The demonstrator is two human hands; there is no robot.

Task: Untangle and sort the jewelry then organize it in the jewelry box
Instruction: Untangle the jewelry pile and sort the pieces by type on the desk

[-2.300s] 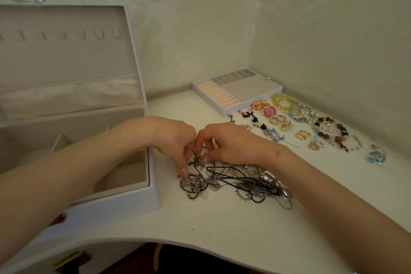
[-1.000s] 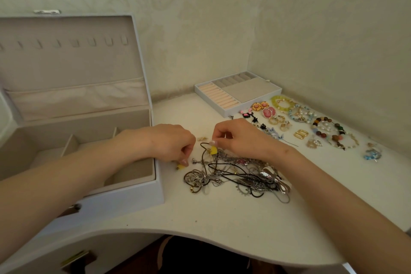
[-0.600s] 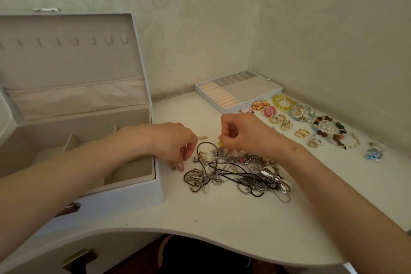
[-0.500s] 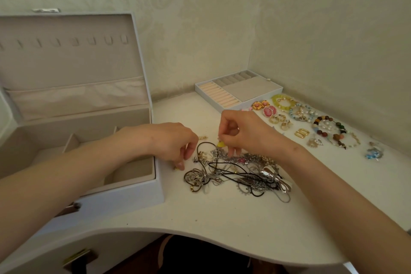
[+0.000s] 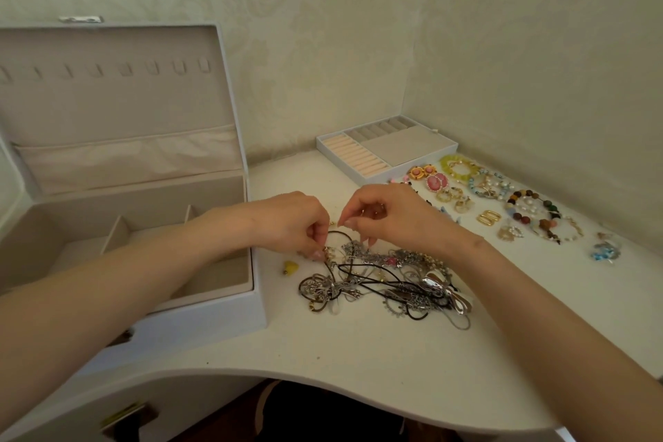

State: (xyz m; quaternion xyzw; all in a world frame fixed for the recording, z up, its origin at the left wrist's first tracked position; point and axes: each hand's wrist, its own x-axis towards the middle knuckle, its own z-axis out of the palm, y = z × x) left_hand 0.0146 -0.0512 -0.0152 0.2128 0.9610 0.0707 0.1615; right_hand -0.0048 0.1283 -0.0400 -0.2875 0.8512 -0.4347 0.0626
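at the far left of the table, the white jewelry box is standing open, its lid leaning upright and showing a row of hooks and a fabric pocket. dividers are splitting its beige inside into compartments. the left forearm is reaching across the box's right end, and the left hand is working at the near-left edge of the tangle. its grip is narrow, with the fingertips pinching a small gold-beaded bit at that edge.

between the box and the tangle, 1 small yellow charm is lying alone on the table. the tangle of jewelry, silver chains and black cords with a pink bit among them, is lying in a heap mid-table, outside the box.

the right hand is hanging just over the heap's far edge, near the left hand but apart from it. its grip is narrow too, thumb and forefinger tips pressing together, and i cannot tell whether anything fine is caught between them. its lower fingers are touching the top of the heap.

farther back, the tray insert is sitting near the corner of the walls, with ring rolls filling its left part. to its right, sorted pieces are lying spread apart along the wall: pink and orange earrings, a yellow-green bracelet, a dark beaded bracelet and, farthest right, a blue piece.
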